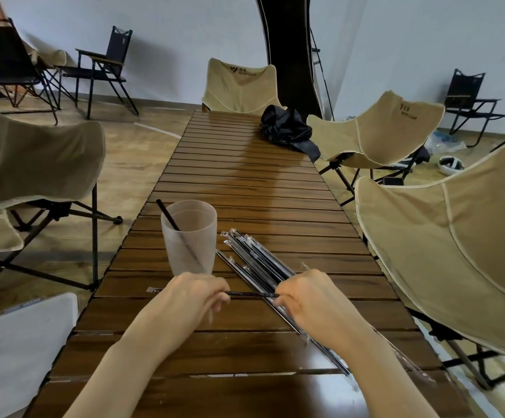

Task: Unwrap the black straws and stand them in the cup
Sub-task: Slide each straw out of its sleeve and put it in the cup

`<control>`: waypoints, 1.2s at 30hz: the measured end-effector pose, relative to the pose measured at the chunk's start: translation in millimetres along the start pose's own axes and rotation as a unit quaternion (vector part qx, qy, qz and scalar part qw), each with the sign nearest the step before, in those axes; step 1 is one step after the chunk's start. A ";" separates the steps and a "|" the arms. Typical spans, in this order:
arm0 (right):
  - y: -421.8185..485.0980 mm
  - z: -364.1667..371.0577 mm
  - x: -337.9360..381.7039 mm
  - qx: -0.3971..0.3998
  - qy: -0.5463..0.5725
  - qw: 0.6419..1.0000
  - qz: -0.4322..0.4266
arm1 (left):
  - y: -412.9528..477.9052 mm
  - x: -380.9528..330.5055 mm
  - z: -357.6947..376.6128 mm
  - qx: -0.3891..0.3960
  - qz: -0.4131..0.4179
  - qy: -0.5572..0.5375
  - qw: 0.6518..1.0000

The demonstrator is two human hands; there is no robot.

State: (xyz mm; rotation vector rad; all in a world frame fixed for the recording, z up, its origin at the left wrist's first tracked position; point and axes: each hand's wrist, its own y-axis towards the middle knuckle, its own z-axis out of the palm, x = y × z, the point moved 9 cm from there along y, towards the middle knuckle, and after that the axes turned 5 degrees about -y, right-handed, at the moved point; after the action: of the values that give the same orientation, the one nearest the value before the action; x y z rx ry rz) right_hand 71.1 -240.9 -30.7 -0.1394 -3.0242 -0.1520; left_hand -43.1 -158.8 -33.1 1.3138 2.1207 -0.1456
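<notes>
Straw (252, 294) between left grip (195, 294) and right grip (307, 297) — level (cup (204, 227) beyond)

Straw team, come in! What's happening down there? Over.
Left hand and right hand grip the held straw between them. Unwrapped straw leans in the cup. Wrapped straws lie right of the cup. Nothing blocking.

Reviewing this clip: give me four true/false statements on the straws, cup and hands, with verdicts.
1. One bare straw stands in the cup. True.
2. The left hand and right hand grip a second straw between them. True.
3. The cup lies on its side. False: it stands upright.
4. The wrapped straws lie left of the cup. False: they lie to its right.
</notes>
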 end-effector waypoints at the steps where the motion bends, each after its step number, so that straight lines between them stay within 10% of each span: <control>1: 0.5 0.4 -0.1 -0.009 -0.002 1.000 -0.001 | -1.2 -2.3 1.9 0.004 0.005 -0.002 1.000; 13: -9.6 -4.7 -54.0 -0.019 0.146 0.980 0.137 | 4.3 1.0 -14.8 0.022 0.035 0.018 0.999; 36: -26.2 -4.0 -77.4 0.014 0.211 0.968 0.137 | -3.3 38.9 -25.8 0.016 -0.007 -0.006 1.000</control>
State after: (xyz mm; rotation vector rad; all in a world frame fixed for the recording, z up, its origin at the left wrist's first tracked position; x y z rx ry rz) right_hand 145.5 -274.0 -38.1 -0.4575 -2.5489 -0.0998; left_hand -69.3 -120.2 -35.3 1.3134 2.1259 -0.1922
